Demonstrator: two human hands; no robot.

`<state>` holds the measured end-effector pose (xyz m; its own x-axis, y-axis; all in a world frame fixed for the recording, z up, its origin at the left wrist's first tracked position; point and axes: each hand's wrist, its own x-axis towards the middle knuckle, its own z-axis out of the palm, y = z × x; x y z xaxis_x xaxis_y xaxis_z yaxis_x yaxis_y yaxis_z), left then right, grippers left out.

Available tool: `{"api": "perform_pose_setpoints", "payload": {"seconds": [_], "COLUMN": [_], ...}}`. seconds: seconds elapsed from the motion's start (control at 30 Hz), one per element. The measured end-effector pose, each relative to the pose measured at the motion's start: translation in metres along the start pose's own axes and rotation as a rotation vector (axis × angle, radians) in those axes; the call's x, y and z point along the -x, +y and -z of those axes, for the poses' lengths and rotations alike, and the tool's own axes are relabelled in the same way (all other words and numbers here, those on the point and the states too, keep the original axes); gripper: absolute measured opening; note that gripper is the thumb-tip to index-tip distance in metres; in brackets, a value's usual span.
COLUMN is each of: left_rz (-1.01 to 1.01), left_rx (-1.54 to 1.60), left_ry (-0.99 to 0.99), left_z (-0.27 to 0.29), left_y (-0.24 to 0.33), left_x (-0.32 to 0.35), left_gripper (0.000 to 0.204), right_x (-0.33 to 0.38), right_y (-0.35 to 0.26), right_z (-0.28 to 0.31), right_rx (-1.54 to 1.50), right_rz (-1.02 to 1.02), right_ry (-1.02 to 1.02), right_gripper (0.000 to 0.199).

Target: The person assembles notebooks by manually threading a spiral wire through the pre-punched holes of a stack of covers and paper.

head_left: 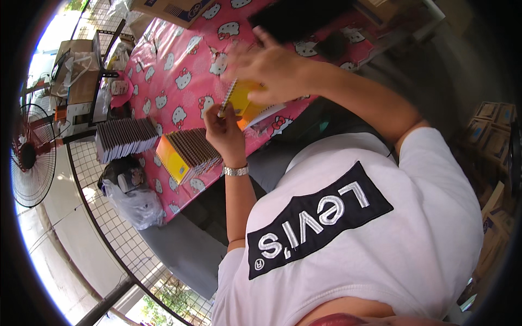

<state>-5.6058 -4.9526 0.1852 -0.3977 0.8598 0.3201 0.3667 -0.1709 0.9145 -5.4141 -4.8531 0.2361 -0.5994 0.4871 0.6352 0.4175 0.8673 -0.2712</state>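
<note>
A yellow spiral notebook [248, 100] lies on the pink patterned tablecloth close to the table's near edge. My left hand [222, 130], with a metal watch at its wrist, has its fingers closed on the notebook's wire-bound edge. Over the notebook's far side, my right hand [266, 68] is spread and smeared by motion; nothing shows in its fingers. A row of yellow spiral notebooks [187, 155] leans together just left of my left hand. Farther left stands another row of spiral-bound notebooks [126, 138], with their page edges showing.
The pink tablecloth [176, 81] covers the table. At its far side are a cardboard box [174, 10] and a dark flat item [299, 19]. A plastic bag [133, 201] hangs by the left corner. A fan [32, 155] stands left; stacked cartons [486, 130] are at right.
</note>
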Motion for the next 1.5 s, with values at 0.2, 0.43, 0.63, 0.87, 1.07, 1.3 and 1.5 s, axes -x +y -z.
{"api": "perform_pose_setpoints", "payload": {"seconds": [0.2, 0.43, 0.63, 0.87, 1.07, 1.3, 1.5], "left_rz": [0.015, 0.067, -0.05, -0.007, 0.046, 0.052, 0.072], "left_rx": [0.013, 0.043, -0.004, 0.109, 0.16, 0.16, 0.226], "left_ry": [-0.046, -0.096, -0.086, -0.132, -0.129, -0.086, -0.045], "left_z": [-0.001, 0.012, 0.003, 0.006, 0.01, 0.003, -0.004], "left_y": [0.0, -0.012, -0.003, -0.011, -0.016, -0.01, -0.003], "left_x": [-0.007, -0.003, 0.001, 0.0, 0.003, 0.003, -0.002], "left_gripper": [0.021, 0.023, 0.02, 0.019, 0.018, 0.017, 0.021], "right_x": [0.139, 0.14, 0.001, -0.094, -0.103, 0.013, 0.158], "right_y": [0.121, 0.097, 0.078, 0.047, 0.044, 0.129, 0.133], "right_z": [-0.002, -0.014, 0.023, -0.011, -0.028, 0.015, -0.017], "right_rx": [0.227, 0.265, -0.839, -0.998, -0.872, -0.462, 0.395], "right_rz": [-0.85, -0.758, -0.575, -0.311, -0.293, -0.537, -0.598], "right_ry": [0.016, -0.025, -0.089, -0.891, -1.133, -0.263, 0.009], "right_gripper": [0.047, 0.048, 0.042, 0.034, 0.034, 0.038, 0.047]}}
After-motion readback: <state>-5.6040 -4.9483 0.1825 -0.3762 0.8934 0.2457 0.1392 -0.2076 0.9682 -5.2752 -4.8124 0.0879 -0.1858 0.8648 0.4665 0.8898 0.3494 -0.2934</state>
